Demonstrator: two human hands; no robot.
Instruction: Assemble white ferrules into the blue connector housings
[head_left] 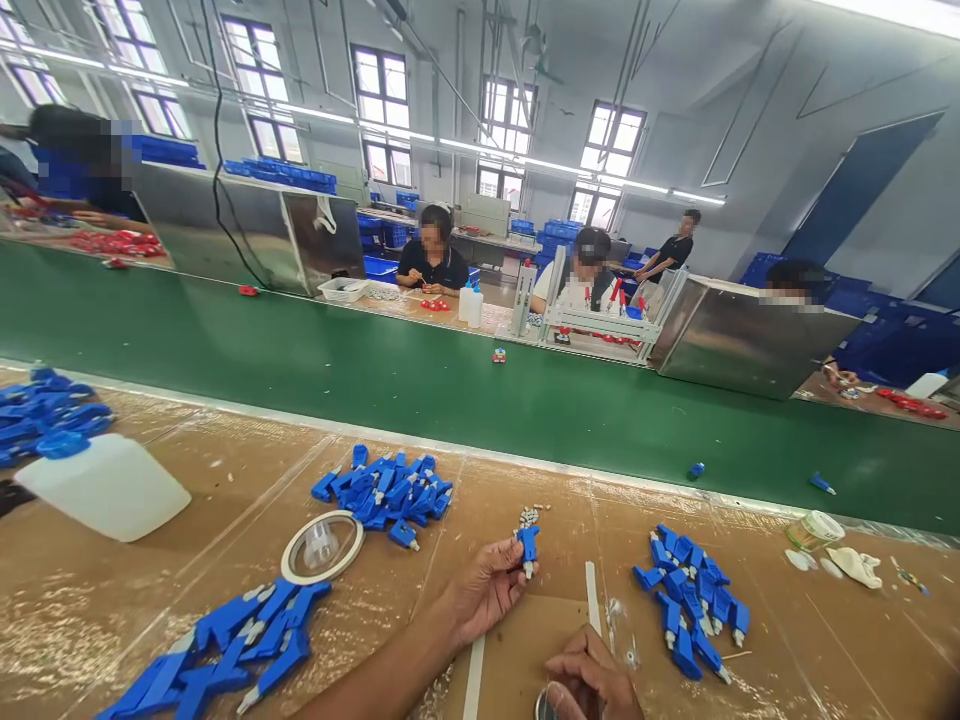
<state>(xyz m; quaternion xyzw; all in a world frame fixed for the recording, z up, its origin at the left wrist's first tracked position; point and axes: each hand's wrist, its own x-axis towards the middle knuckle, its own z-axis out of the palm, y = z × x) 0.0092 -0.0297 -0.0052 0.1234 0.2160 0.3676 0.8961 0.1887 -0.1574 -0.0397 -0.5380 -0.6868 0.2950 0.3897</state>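
My left hand (487, 595) pinches a blue gun-shaped plastic piece (528, 545) with a pale tip pointing down. Just beyond it lies a small heap of tiny grey parts (531, 516). At the bottom edge, my right hand (596, 675) has its fingers curled around a small round object with a metal rim (546, 704), partly hidden and cut off by the frame. Similar blue pieces form a pile (394, 490) left of my left hand, another pile (690, 590) to the right, and a larger one (232, 650) at the lower left.
A roll of tape (291, 565) sits between the left piles. Farther left stands a translucent jug (109, 490) with a blue cap. A green conveyor belt (420, 365) crosses behind the bench, carrying a few pieces. Co-workers sit beyond it. A tub (814, 530) lies at right.
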